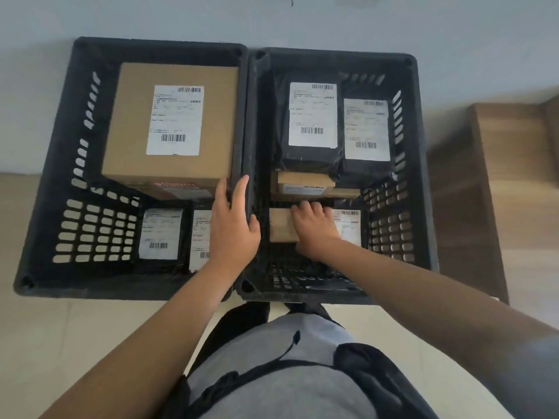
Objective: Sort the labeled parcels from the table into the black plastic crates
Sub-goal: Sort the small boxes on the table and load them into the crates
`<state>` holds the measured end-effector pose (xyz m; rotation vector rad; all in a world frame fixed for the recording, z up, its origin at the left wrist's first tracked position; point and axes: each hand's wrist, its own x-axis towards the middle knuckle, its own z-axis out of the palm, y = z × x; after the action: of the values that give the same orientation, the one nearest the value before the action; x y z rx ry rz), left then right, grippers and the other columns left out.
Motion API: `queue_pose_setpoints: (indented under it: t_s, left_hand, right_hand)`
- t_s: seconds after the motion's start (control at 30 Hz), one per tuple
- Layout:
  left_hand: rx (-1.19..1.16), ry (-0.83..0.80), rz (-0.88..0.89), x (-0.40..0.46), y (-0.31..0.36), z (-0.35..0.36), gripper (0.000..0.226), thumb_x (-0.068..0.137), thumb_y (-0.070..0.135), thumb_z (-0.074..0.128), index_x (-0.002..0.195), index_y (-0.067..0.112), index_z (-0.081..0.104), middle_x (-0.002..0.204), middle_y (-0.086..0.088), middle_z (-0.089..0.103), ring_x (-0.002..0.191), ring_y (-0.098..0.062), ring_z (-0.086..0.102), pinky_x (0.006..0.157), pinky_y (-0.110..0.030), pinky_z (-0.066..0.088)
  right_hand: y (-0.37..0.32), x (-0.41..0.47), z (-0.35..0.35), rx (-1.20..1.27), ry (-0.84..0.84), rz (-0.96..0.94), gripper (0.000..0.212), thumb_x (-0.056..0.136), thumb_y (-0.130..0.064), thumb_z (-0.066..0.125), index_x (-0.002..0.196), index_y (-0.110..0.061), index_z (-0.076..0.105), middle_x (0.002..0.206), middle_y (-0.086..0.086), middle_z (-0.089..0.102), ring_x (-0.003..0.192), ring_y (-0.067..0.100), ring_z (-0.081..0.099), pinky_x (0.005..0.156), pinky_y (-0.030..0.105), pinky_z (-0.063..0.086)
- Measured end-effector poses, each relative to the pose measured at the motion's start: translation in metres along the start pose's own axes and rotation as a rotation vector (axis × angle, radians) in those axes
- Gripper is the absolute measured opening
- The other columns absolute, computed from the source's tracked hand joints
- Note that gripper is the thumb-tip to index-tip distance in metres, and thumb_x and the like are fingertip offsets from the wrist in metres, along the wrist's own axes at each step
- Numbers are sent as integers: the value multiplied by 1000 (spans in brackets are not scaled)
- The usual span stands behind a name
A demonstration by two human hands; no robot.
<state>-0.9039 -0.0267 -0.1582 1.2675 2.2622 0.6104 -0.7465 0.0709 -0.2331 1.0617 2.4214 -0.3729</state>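
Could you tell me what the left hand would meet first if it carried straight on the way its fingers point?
Probably the large cardboard box in the left crate: the left hand points at its near corner, fingertips seemingly almost touching it, though depth is unclear.

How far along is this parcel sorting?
Well along, it seems. The left crate holds a big box and two small parcels; the right crate holds two black bags and small boxes. The right hand is setting a small box in there; the left hand rests on the rims. The table is out of view, so what's left is unknown.
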Motion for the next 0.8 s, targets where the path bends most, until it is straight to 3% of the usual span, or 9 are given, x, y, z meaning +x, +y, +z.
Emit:
queue_pose_setpoints:
  t_s: [0.1,0.3,0.5,0.6,0.8]
  left_hand:
    - [26,3,3,1,1,1,75,98,8,64,162,24,28,169,-20,16,155,-39,24,122,-50,34]
    - [-24,11,-25,1,4,-1,73,99,7,62,161,27,30,170,-13,12,158,-32,16,120,-32,18]
    - [-49,6,-40,1,6,-1,73,99,5,61,161,29,30,171,-8,8,159,-29,15,117,-28,20]
    - [-40,11,-40,1,7,-1,72,99,5,61,161,28,31,171,-9,9,158,-28,18,114,-24,22]
    - [-18,22,-49,2,8,0,72,99,7,62,160,28,32,171,-9,11,156,-28,23,109,-13,22]
  right_hand:
    - [1,24,15,-40,3,24,91,78,-28,84,152,-11,34,144,14,45,131,38,46,107,51,40]
    - [19,37,32,-22,23,55,88,82,-11,78,154,-14,28,154,17,35,143,42,33,115,56,35]
    - [25,41,39,102,6,40,98,78,1,76,157,-22,23,159,15,21,150,43,18,114,71,33]
    - [26,41,46,128,3,23,105,79,6,73,160,-29,16,158,17,16,148,45,12,112,72,33]
    - [28,41,59,71,57,-5,106,75,4,77,159,-26,20,149,22,31,138,44,24,111,65,36]
